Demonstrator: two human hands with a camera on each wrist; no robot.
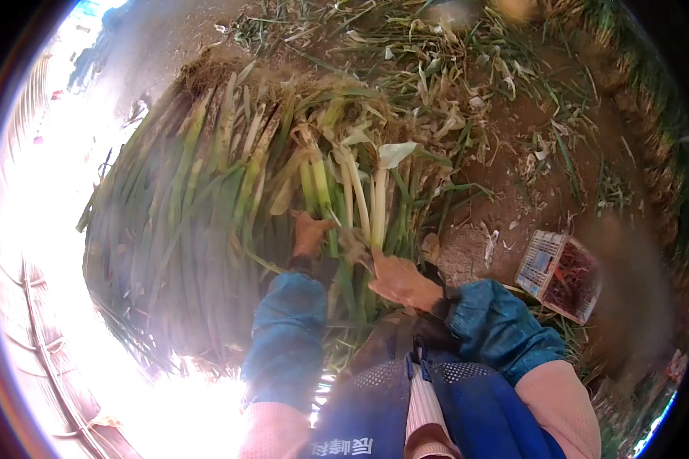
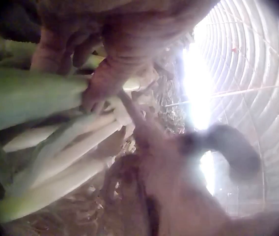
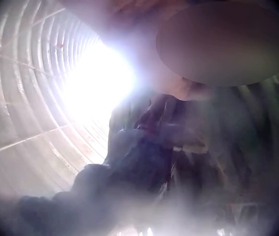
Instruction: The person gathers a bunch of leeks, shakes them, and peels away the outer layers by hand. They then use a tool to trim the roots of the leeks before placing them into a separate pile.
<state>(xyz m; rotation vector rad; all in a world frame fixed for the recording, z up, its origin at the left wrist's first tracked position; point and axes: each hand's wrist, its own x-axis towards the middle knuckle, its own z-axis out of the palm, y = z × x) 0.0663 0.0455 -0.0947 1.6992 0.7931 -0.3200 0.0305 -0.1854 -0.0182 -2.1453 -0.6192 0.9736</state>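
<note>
Leeks (image 1: 168, 183) lie side by side in a broad heap, rootward ends away from me and green leaves toward me. My left hand (image 1: 311, 233) is among the stalks near the heap's right side. In the left wrist view the left hand (image 2: 129, 44) curls its thumb and fingers round a thick green leek (image 2: 26, 98). Pale stalks (image 2: 66, 162) lie just beneath. My right hand (image 1: 402, 281) is close by, beside the white shanks (image 1: 379, 206). It blurs in the left wrist view, so I cannot tell whether its fingers pinch anything.
A plastic crate (image 1: 542, 264) with reddish contents stands on the soil to the right. Trimmed leaves (image 1: 444, 84) litter the ground beyond the heap. Standing green plants line the far right edge. A ribbed tunnel cover (image 2: 257, 59) curves overhead, with strong glare at the left.
</note>
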